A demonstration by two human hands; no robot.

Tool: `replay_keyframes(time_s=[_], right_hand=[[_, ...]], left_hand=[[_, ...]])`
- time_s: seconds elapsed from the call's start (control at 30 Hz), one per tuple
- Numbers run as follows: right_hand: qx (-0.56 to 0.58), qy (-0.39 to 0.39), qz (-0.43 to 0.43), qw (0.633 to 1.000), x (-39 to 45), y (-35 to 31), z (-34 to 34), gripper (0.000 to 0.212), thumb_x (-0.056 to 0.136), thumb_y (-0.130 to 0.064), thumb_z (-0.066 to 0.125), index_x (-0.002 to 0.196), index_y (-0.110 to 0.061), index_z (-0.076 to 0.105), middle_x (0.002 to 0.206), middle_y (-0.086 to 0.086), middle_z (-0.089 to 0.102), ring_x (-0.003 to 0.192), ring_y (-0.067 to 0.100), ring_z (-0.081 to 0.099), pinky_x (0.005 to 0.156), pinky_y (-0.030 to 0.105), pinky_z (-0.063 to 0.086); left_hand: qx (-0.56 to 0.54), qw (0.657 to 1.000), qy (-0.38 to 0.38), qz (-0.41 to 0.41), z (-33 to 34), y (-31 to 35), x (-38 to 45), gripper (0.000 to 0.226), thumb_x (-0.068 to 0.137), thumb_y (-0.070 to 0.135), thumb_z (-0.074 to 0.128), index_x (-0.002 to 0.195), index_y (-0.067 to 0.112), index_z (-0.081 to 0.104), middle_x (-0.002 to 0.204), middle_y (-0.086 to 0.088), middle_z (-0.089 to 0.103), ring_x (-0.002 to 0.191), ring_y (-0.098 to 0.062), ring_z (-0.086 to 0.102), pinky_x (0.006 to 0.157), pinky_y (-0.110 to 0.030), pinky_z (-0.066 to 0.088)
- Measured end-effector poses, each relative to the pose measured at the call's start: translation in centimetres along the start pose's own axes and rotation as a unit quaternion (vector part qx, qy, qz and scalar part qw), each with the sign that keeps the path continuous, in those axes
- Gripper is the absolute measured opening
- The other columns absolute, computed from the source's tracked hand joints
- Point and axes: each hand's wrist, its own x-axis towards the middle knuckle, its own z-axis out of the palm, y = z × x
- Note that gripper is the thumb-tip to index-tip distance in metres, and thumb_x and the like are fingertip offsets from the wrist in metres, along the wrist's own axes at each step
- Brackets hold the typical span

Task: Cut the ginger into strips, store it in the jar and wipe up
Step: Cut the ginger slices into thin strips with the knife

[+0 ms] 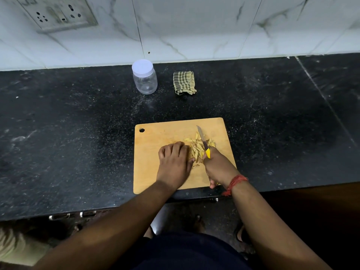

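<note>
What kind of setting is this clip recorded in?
Most likely a home kitchen: a dark stone counter against a marble-tiled wall with a socket panel, and a wooden cutting board with ginger strips being cut.

A home kitchen: black granite counter, white marble-look wall tiles with a socket plate at eleven o'clock, and drawer handles beneath.

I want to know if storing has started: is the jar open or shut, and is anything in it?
Shut and empty. The jar stands upright with its white lid on, and its clear body shows no ginger inside.
</note>
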Motion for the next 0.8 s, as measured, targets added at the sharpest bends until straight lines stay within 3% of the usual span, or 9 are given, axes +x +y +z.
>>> replay_keyframes(time_s=[0.4,0.53,0.63,0.73,0.8], right_hand=[[0.028,0.018,-0.004,0.999,-0.1,0.6,0.3,0.022,0.105,-0.023,0.035,0.126,-0.019,0.038,0.080,0.009,0.054,0.047,0.019,0.055,0.043,0.027,0.049],[0.022,0.075,-0.012,0.997,0.4,1.3,0.0,0.015,0.106,-0.025,0.036,0.120,-0.019,0.038,0.080,0.009,0.057,0.049,0.022,0.057,0.040,0.025,0.047],[-0.022,0.137,-0.030,0.990,1.2,2.2,-0.8,0.014,0.105,-0.028,0.040,0.112,-0.016,0.041,0.083,0.009,0.061,0.060,0.026,0.063,0.045,0.032,0.051],[-0.075,0.210,-0.032,0.974,2.1,3.6,-1.9,0.013,0.103,-0.027,0.044,0.104,-0.014,0.041,0.092,0.010,0.063,0.079,0.032,0.062,0.066,0.038,0.049],[-0.097,0.250,-0.032,0.963,2.6,4.5,-2.5,0.013,0.102,-0.025,0.046,0.101,-0.013,0.041,0.094,0.013,0.062,0.076,0.031,0.057,0.064,0.037,0.041]], left_hand=[[-0.007,1.000,-0.007,0.011,-0.1,-0.4,0.4,0.051,0.098,0.053,0.042,0.129,0.016,0.058,0.133,-0.007,0.053,0.119,-0.030,0.047,0.102,-0.048,0.032],[-0.024,1.000,0.000,0.012,-0.5,-0.4,0.5,0.049,0.099,0.050,0.042,0.130,0.016,0.057,0.136,-0.007,0.051,0.122,-0.029,0.044,0.106,-0.049,0.031],[-0.031,0.999,0.000,0.017,-0.9,-0.3,0.7,0.052,0.100,0.050,0.041,0.136,0.014,0.051,0.144,-0.009,0.047,0.129,-0.030,0.040,0.114,-0.053,0.027],[-0.023,0.999,-0.041,0.021,-1.2,-0.4,1.2,0.062,0.101,0.054,0.035,0.151,0.016,0.036,0.160,-0.010,0.030,0.147,-0.030,0.024,0.123,-0.057,0.012],[-0.009,0.997,-0.069,0.021,-1.2,-0.5,1.4,0.069,0.101,0.058,0.027,0.158,0.018,0.023,0.167,-0.009,0.015,0.154,-0.029,0.010,0.124,-0.057,0.005]])
